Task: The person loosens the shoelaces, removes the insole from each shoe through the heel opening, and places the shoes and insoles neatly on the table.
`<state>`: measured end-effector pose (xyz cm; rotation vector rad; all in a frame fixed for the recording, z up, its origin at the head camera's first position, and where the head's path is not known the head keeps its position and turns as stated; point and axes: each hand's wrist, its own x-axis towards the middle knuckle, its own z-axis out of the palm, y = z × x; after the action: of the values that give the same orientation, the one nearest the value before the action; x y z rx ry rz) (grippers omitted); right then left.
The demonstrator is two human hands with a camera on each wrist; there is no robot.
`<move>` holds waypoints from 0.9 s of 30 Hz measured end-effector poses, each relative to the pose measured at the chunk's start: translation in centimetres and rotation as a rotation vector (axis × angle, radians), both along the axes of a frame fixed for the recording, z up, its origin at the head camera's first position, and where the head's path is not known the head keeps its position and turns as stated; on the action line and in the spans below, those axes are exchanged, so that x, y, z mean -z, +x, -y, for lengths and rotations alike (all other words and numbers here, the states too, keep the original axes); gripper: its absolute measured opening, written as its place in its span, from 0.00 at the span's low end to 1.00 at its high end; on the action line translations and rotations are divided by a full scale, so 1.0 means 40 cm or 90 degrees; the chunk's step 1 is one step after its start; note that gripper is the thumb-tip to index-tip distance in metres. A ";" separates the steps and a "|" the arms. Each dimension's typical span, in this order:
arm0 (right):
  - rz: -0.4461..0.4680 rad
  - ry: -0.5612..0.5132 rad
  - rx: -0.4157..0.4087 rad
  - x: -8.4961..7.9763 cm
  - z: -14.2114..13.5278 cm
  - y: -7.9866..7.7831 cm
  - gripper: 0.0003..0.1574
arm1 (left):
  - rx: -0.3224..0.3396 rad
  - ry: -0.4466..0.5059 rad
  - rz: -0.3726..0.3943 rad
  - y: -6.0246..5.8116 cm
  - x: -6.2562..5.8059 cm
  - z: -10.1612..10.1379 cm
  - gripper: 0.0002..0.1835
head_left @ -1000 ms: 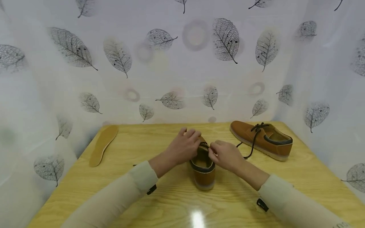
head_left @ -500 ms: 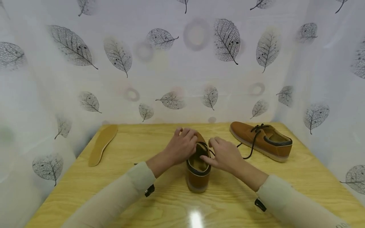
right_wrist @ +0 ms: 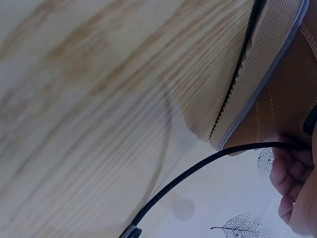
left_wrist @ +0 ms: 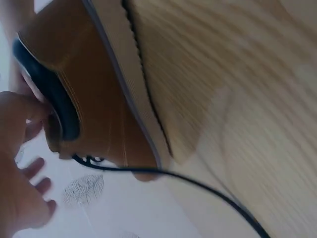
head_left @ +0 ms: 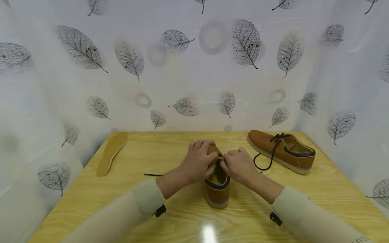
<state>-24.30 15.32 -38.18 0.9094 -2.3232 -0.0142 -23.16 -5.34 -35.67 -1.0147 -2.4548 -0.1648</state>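
Observation:
A brown leather shoe [head_left: 217, 197] with a dark collar stands on the table, heel toward me. My left hand [head_left: 199, 161] pinches at its tongue with thumb and forefinger, while the other fingers stay spread, as the left wrist view shows [left_wrist: 25, 198]. On the shoe's right side, my right hand [head_left: 240, 165] holds the edge of the opening with curled fingers. Both hands cover most of the lacing and part of the toe. One black lace [left_wrist: 203, 184] trails from the left side; another lace [right_wrist: 183, 174] runs out past the curled right fingers [right_wrist: 283, 179].
A second brown shoe [head_left: 282, 152] with a tied black lace lies at the back right. At the back left is a tan insole [head_left: 112, 153]. A leaf-printed white curtain [head_left: 188, 67] hangs behind the wooden table [head_left: 182, 219].
The right hand came off the shoe's edge, its thumb over the opening, then returned to the edge. The left hand stayed at the tongue. The shoe shifted slightly left and back.

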 end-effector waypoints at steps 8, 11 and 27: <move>0.147 -0.066 0.057 -0.019 0.014 0.015 0.34 | -0.214 -0.143 0.299 0.027 -0.017 -0.071 0.19; 0.275 -0.131 0.081 -0.030 0.020 0.013 0.35 | -0.266 -0.213 0.341 0.022 -0.025 -0.098 0.19; 0.472 -0.191 0.055 -0.060 0.009 -0.002 0.30 | -0.315 -0.298 0.415 0.018 0.002 -0.145 0.27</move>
<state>-24.36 14.96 -35.79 0.7317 -2.9167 0.7281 -22.42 0.46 -35.74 -0.5218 -3.3660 0.3051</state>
